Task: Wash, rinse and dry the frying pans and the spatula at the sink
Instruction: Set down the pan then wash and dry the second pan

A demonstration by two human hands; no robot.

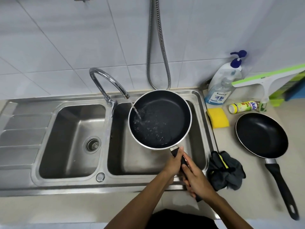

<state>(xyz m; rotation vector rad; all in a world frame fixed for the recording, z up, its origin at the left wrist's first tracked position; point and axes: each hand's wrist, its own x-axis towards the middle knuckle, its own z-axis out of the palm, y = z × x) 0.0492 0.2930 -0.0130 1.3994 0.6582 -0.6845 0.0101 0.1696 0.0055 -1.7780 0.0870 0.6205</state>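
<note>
Both of your hands are gripping one handle: your right hand nearer you, your left hand just ahead by the rim. Beyond them the frying pan is hovering over the right sink basin, catching water from the faucet.

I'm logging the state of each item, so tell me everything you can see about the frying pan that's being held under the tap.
The held frying pan is round, with a black non-stick-looking inside, a silvery metal rim and a black handle on a metal neck. It hangs roughly level over the right sink basin. Water from the tap lands on its left side and pools inside. The left hand grips the handle near the pan, and the right hand grips further back.
</note>
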